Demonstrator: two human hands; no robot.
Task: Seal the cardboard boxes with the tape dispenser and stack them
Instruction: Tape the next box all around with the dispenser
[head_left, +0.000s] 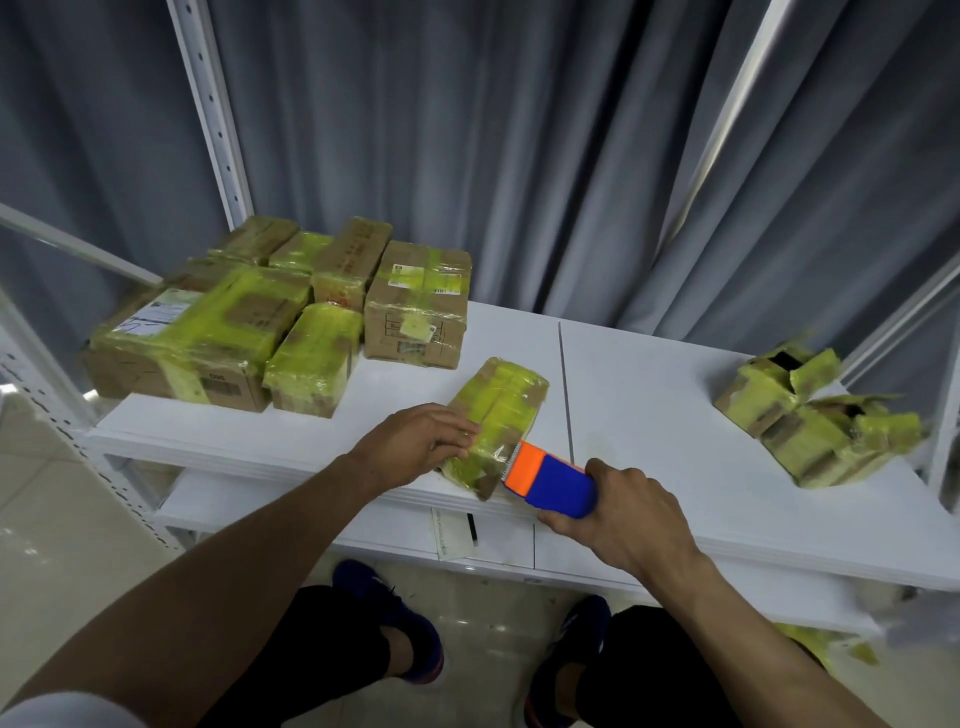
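The right hand (623, 514) is clasping the tape dispenser (550, 480) in curled fingers at the near end of the box (493, 410) by the shelf (675, 415) edge, while the left hand (415, 441), fingers flat, is wisely pinning it against sliding.

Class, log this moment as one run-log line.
left hand presses small box | right hand grips tape dispenser at box's near end
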